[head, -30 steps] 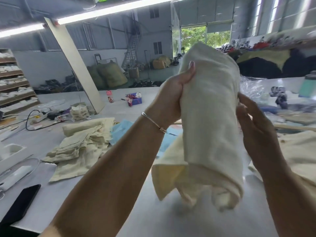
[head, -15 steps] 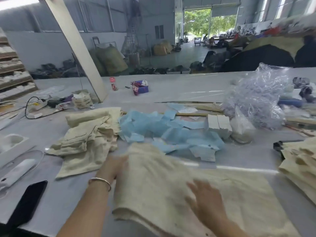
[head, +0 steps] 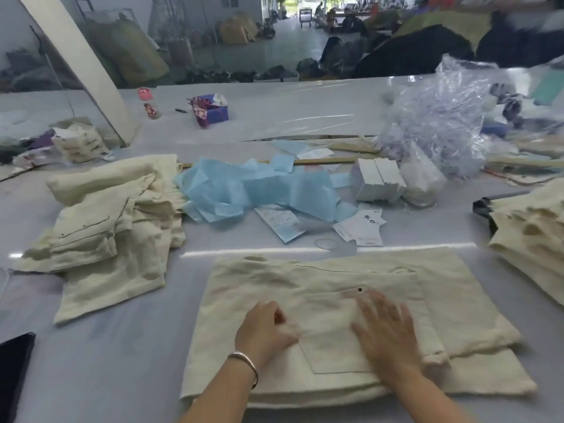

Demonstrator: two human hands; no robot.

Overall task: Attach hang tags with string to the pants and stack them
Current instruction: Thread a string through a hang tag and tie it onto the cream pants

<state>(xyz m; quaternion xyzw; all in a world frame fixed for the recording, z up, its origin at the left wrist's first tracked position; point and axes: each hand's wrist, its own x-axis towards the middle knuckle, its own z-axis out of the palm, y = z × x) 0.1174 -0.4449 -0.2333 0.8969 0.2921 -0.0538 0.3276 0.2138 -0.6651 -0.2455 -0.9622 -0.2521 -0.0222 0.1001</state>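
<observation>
A folded pair of cream pants (head: 305,279) lies flat on the table right in front of me, back pocket and a dark button facing up. My left hand (head: 265,326) rests on its near left part with fingers curled against the cloth. My right hand (head: 386,328) lies flat on the pocket, fingers spread. Loose white hang tags (head: 360,227) and a thin loop of string (head: 325,242) lie just beyond the pants. A stack of folded cream pants (head: 531,236) sits at the right edge. A looser heap of cream pants (head: 113,221) lies at the left.
Crumpled blue tissue paper (head: 253,187) and a white box of tags (head: 377,180) lie mid-table, with a clear plastic bag (head: 439,117) behind. A dark phone (head: 13,370) is at the near left edge. A white slanted post (head: 79,62) rises at far left.
The pants were held up rolled in both hands. They have come down and now lie spread flat on the table, with both hands pressing on top.
</observation>
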